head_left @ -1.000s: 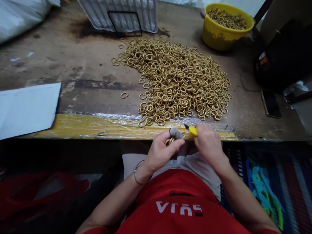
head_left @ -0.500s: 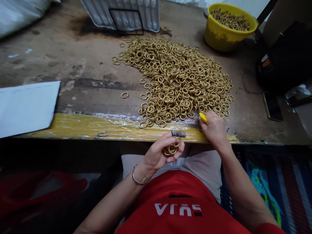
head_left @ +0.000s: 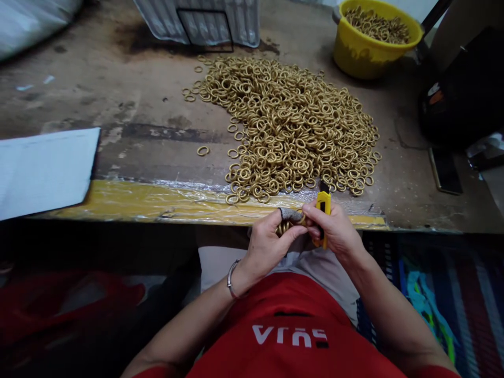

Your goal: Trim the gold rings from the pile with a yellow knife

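Note:
My left hand is closed around several gold-coloured rings, and a grey cover wraps one of its fingers. Right beside it, my right hand grips a yellow box cutter whose dark tip points away from me. The thumb and fingertips of the right hand meet the left fingers at a ring; which hand bears that ring I cannot tell. Just beyond both hands spreads a large heap of gold rings on the worktable.
A yellow basin of rings stands at the back right. A phone lies near a black object on the right. White paper is at the left, a ribbed translucent container at the back. One ring lies apart.
My right hand has moved left from the heap's edge to meet my left hand, and the box cutter now stands upright in view. My left hand has turned, its thumb now over the rings.

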Demonstrator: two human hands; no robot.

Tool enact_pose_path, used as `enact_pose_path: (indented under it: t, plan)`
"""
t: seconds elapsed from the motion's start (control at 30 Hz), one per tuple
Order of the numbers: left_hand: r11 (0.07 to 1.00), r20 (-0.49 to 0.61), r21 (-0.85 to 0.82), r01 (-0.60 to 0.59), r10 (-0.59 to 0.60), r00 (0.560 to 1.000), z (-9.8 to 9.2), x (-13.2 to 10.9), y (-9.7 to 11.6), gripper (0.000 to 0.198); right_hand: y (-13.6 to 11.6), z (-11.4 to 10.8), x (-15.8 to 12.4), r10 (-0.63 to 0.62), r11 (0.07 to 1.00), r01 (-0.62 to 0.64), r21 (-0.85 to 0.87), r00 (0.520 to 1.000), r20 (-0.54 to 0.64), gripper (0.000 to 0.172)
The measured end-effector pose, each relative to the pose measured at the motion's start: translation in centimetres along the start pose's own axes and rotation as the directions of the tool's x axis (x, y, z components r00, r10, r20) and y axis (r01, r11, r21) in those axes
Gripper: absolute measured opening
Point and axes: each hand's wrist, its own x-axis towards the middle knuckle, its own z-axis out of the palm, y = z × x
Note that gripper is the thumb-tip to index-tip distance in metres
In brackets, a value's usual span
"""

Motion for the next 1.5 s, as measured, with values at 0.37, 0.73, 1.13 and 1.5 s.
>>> enact_pose_path:
  t: [0.37, 0.73, 1.13, 1.5]
  plan:
    - [0.860, 0.183, -0.388, 0.332, -0.281, 0.942, -0.5, 0.1, -0.1, 0.029, 0.5, -0.9, -2.5, -0.495, 0.307, 0.358, -0.882, 0.851, 0.174, 0.020]
    - [0.963, 0.215, -0.229, 0.141, -0.092, 0.972, -1.6, -0.5, 0.7, 0.020, 0.8, -2.0, -1.2, -0.438, -0.072, 0.062, -0.995, 0.895, 0.087, 0.018]
    - [0.541, 0.462, -0.684, 0.489, -0.198, 0.865, -0.8, 0.0, -0.6, 0.029, -1.3, -4.9, 4.8, -0.591, -0.013, -0.058, -0.998, 0.806, -0.039, 0.019]
    - [0.678, 0.312, -0.592, 0.436, -0.305, 0.900, -0.9, 1.5, 0.2, 0.038, -3.7, -5.2, 1.7, -0.431, 0.535, 0.512, -0.673, 0.850, 0.304, 0.024]
